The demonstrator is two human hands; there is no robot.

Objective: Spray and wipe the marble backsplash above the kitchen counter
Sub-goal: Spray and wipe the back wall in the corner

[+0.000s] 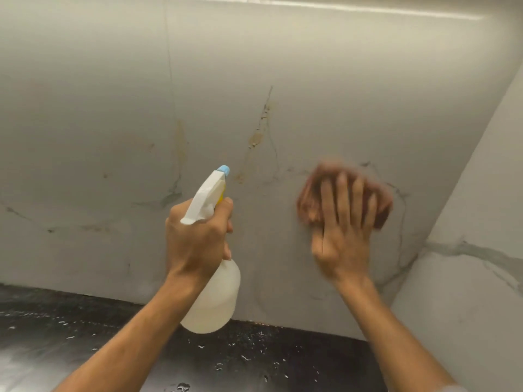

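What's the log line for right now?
left hand: holds spray bottle | right hand: presses cloth on backsplash | counter: wet drops

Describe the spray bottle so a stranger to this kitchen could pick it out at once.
Start at the pale grey veined marble backsplash above the speckled black counter. In front of it, the left hand grips a translucent white plastic spray bottle. Its white trigger head with a light blue nozzle tip sets it apart from the crumpled reddish-brown cloth under the right hand.
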